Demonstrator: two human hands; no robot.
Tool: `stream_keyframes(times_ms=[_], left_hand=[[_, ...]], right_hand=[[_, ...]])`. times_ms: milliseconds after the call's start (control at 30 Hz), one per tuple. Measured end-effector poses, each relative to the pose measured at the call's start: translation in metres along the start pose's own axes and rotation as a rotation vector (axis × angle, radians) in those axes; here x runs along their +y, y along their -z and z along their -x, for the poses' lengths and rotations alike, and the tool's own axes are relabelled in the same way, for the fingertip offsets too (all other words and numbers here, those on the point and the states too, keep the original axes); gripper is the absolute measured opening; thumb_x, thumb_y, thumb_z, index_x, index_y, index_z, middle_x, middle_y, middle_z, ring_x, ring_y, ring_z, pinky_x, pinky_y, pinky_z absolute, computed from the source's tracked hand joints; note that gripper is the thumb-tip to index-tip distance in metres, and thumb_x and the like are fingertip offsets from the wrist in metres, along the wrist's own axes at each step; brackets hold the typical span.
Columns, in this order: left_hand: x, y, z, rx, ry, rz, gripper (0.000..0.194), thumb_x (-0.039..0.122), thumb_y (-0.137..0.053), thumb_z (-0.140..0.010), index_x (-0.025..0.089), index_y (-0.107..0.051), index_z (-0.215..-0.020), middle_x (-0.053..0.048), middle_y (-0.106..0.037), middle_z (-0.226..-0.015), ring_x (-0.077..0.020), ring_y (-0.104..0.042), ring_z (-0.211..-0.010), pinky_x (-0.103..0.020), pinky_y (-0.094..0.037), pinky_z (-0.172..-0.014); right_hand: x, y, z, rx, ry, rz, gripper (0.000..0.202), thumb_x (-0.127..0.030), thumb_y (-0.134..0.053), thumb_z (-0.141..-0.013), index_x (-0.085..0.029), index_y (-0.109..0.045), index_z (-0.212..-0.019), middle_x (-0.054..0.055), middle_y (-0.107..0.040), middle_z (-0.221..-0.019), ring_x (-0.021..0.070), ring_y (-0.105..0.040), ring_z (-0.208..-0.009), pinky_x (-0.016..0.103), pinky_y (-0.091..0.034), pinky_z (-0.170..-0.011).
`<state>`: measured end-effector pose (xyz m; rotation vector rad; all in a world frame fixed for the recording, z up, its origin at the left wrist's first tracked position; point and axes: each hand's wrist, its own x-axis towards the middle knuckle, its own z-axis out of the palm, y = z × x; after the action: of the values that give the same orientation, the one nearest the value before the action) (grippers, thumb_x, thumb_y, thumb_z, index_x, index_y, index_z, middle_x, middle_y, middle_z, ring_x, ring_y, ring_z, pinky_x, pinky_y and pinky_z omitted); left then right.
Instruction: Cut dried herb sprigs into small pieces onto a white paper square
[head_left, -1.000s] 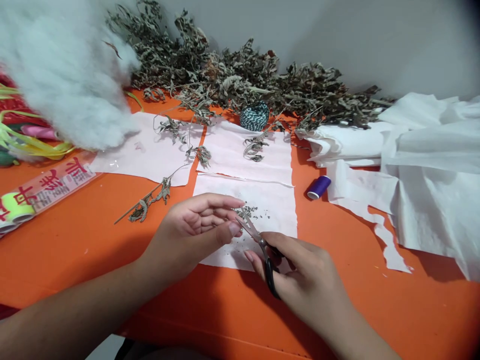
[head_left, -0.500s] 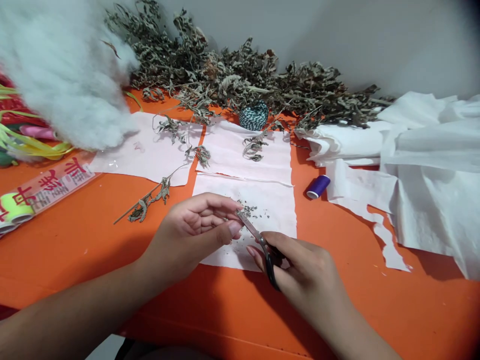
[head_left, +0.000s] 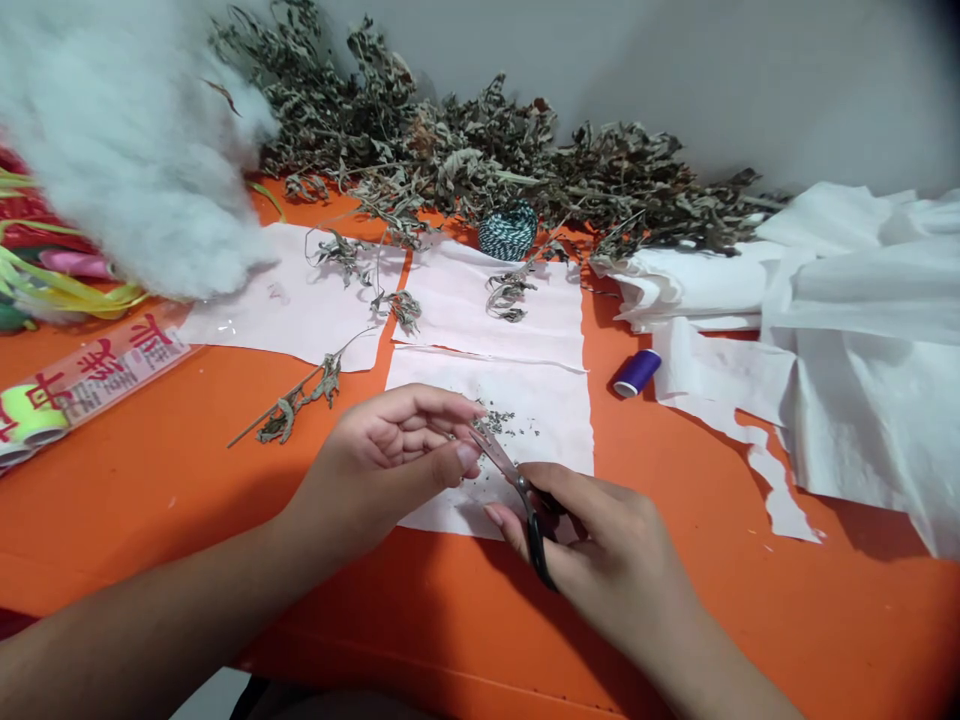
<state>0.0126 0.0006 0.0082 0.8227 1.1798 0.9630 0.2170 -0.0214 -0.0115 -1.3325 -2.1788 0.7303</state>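
My right hand (head_left: 600, 525) grips black-handled scissors (head_left: 531, 520), their metal blades a little apart and pointing to the upper left. The blade tips reach the fingertips of my left hand (head_left: 409, 440), whose thumb and fingers are curled together. Anything pinched there is too small or hidden to make out. Below the blades, small dark green snippets of dried leaf (head_left: 504, 420) lie scattered on a white cloth piece (head_left: 559, 440). Left of my hands rests a dried sprig (head_left: 289, 410) with a bare stem.
Dried leafy branches (head_left: 465, 150) line the wall, with a ball of dark-and-white twine (head_left: 508, 232) before them. White fluffy stuffing (head_left: 150, 150) is at left. A purple thread spool (head_left: 637, 373) and white cloth (head_left: 847, 380) lie right on the orange table (head_left: 697, 470).
The scissor blades have parted slightly, from nearly closed. My right thumb has moved a little down and left. My left hand stays almost still.
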Motion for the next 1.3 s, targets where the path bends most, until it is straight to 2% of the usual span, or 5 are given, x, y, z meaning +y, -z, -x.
stream_keyframes(times_ms=[733,900,1067,1133,1300], left_hand=[[0.000,-0.001,0.000,-0.041,0.028,0.062,0.016,0.018,-0.078,-0.074,0.017,-0.071,-0.088,0.002,-0.069,-0.067,-0.0104,-0.068,-0.060,-0.016,-0.055,-0.057],[-0.002,0.000,0.000,0.005,0.015,0.063,0.017,0.021,-0.078,-0.076,0.019,-0.067,-0.088,0.002,-0.071,-0.076,-0.0071,-0.064,-0.061,-0.014,-0.053,-0.059],[-0.002,-0.001,0.006,-0.058,-0.108,-0.088,0.011,0.018,-0.072,-0.079,0.018,-0.062,-0.075,-0.003,-0.072,-0.080,-0.0148,-0.069,-0.078,-0.022,-0.055,-0.069],[-0.004,-0.002,0.008,-0.112,-0.217,-0.214,0.008,0.012,-0.067,-0.080,0.019,-0.064,-0.075,-0.005,-0.073,-0.082,-0.0185,-0.070,-0.088,-0.026,-0.056,-0.076],[-0.013,-0.008,0.011,-0.216,-0.577,-0.435,0.023,-0.001,-0.058,-0.077,0.020,-0.067,-0.079,-0.003,-0.075,-0.082,-0.0151,-0.071,-0.083,-0.026,-0.055,-0.082]], right_hand=[[0.004,0.002,0.001,-0.060,-0.027,0.047,0.015,-0.028,-0.056,-0.093,-0.021,-0.063,-0.081,-0.004,-0.053,-0.057,0.0091,-0.040,-0.046,0.020,-0.030,-0.047],[0.008,-0.001,0.002,0.027,-0.052,0.094,0.017,-0.037,-0.062,-0.090,-0.021,-0.065,-0.089,-0.005,-0.056,-0.055,0.0087,-0.044,-0.043,0.019,-0.032,-0.044],[0.013,-0.004,0.002,0.109,-0.050,0.181,0.023,-0.041,-0.063,-0.089,-0.022,-0.062,-0.101,-0.005,-0.062,-0.058,0.0097,-0.052,-0.043,0.018,-0.036,-0.044],[0.013,-0.005,0.003,0.104,-0.028,0.233,0.023,-0.039,-0.060,-0.089,-0.021,-0.060,-0.105,-0.005,-0.064,-0.059,0.0108,-0.056,-0.044,0.019,-0.037,-0.044],[0.006,-0.007,0.005,0.136,0.047,0.413,0.027,-0.018,-0.050,-0.084,-0.019,-0.060,-0.109,-0.003,-0.066,-0.057,0.0142,-0.059,-0.042,0.023,-0.031,-0.042]])
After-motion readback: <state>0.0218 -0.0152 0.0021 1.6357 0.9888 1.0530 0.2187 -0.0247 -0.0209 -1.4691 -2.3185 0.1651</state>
